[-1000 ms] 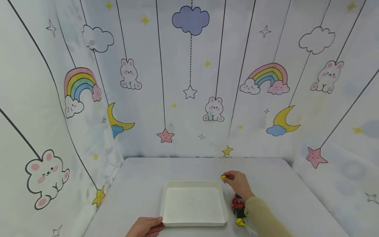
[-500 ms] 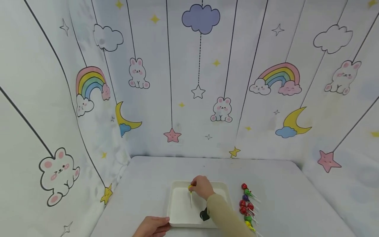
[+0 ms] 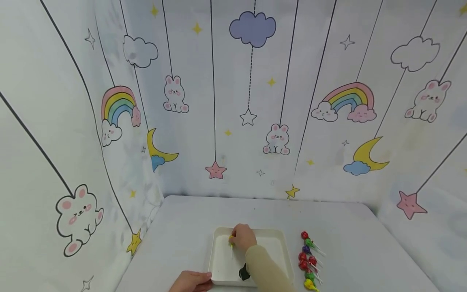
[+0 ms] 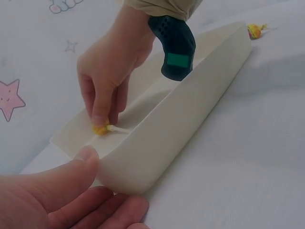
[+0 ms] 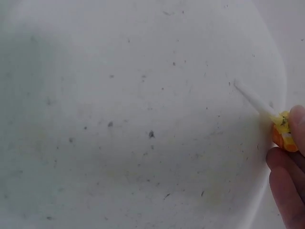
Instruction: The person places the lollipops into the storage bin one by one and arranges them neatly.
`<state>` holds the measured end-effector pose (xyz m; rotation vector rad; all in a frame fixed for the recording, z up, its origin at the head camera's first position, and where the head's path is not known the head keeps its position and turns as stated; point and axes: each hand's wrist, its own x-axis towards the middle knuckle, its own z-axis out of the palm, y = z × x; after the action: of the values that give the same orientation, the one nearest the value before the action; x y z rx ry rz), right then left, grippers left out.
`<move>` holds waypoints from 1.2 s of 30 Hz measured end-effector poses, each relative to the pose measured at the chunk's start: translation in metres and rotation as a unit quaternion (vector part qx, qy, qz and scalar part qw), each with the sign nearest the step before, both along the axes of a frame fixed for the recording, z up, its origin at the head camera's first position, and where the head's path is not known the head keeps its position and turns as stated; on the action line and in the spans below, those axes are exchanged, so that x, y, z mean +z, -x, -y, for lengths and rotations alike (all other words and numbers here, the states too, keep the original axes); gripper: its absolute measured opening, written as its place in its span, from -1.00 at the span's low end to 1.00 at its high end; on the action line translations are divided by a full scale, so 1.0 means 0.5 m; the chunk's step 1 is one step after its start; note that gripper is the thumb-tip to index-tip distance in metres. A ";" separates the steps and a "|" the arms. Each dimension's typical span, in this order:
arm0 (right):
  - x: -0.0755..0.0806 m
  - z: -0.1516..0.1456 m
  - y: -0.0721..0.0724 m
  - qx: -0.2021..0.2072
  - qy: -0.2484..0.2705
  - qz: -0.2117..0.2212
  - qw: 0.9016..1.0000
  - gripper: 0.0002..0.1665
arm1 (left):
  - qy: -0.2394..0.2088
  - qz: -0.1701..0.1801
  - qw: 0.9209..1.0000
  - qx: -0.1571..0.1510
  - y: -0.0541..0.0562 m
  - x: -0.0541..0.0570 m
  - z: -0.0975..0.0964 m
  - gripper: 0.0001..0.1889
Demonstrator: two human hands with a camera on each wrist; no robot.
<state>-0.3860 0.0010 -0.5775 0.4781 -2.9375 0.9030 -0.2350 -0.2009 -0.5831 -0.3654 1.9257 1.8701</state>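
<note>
A white rectangular tray (image 3: 270, 249) stands on the table. My right hand (image 3: 243, 237) is inside it near the far left, pinching a yellow-wrapped lollipop (image 4: 101, 129) by its candy end between thumb and fingers. The lollipop's white stick (image 5: 252, 99) points toward the tray's near side, low over its floor; whether it touches the floor is hard to tell. My left hand (image 3: 190, 281) grips the tray's near left corner, thumb at the rim and fingers against the outside and underneath. In the left wrist view, both hands appear around the tray's wall (image 4: 181, 119).
Right of the tray lies a column of several wrapped lollipops, among them a red one (image 3: 304, 235), a purple one (image 3: 306, 250) and a yellow one (image 3: 310, 284). A dark device (image 4: 177, 60) is on the right wrist. A patterned wall (image 3: 251, 154) stands behind the table.
My right hand has carried the yellow lollipop leftward from beside the lollipop column into the tray, then slightly lower. The left hand keeps its hold on the tray corner. The head view has shifted.
</note>
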 end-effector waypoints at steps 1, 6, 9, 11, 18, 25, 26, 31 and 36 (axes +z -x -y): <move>-0.001 0.001 0.000 0.000 0.001 0.002 1.000 -0.83 | -0.002 -0.004 1.000 -0.002 -0.001 -0.002 0.001 -0.63; 0.004 0.007 0.000 0.000 -0.010 0.002 1.000 -0.84 | -0.001 -0.026 1.000 -0.001 -0.004 -0.006 0.001 -0.61; 0.006 0.006 0.000 -0.003 -0.016 0.001 1.000 -0.84 | 0.005 -0.033 0.999 -0.001 -0.003 -0.006 -0.001 -0.60; 0.007 0.006 0.000 -0.002 -0.015 0.001 1.000 -0.84 | 0.005 -0.029 1.000 0.000 -0.002 -0.006 -0.001 -0.61; 0.006 0.002 -0.003 -0.004 -0.014 -0.009 1.000 -0.85 | -0.007 -0.018 1.000 -0.008 -0.005 -0.006 -0.002 -0.64; 0.007 0.004 0.002 0.000 -0.014 -0.008 1.000 -0.86 | 0.005 -0.018 1.000 -0.007 0.001 -0.011 0.002 -0.63; 0.007 0.004 0.002 -0.001 -0.015 -0.006 1.000 -0.86 | 0.008 -0.018 1.000 -0.005 0.001 -0.010 0.002 -0.63; 0.007 0.001 0.001 -0.005 -0.019 -0.005 1.000 -0.85 | 0.014 -0.023 1.000 0.002 -0.001 -0.004 -0.001 -0.63; 0.005 -0.003 0.000 -0.004 -0.016 -0.004 1.000 -0.83 | 0.014 -0.026 1.000 0.003 -0.006 0.003 -0.004 -0.64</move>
<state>-0.3859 0.0024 -0.5752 0.4705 -2.9495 0.8515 -0.2319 -0.1989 -0.5818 -0.3344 1.9890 1.8746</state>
